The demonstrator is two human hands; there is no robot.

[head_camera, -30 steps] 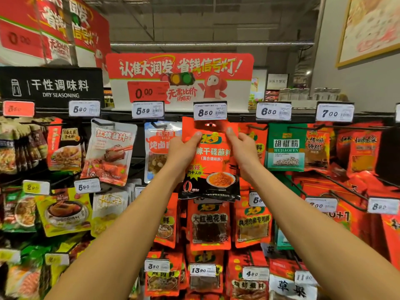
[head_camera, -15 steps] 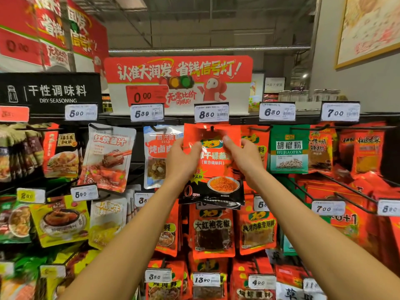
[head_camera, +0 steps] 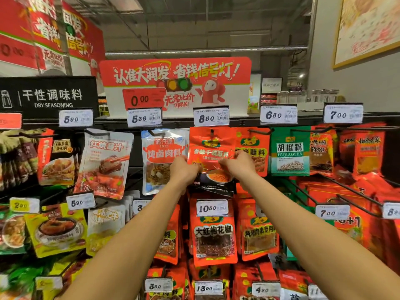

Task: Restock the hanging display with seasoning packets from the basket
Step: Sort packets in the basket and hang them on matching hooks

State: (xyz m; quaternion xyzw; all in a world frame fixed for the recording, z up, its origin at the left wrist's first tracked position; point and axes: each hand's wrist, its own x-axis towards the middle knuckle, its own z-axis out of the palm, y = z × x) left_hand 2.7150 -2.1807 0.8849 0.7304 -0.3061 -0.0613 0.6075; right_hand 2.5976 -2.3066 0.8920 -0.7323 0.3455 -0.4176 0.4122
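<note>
Shop racks were full of packets w/ price tags. Left hand (head_camera: 184, 169) & right hand (head_camera: 237, 164) had fingers clamped on red packet (head_camera: 211, 158) on its hook (head_camera: 212, 132).

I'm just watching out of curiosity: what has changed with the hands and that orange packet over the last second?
Both hands slid down the orange packet: a second ago they held its upper corners, now the left hand and right hand pinch its middle edges. The packet's top now sits on the hook under the 8.50 price tag. Neither hand let go. The neighbouring packets and tags hang as before.
</note>
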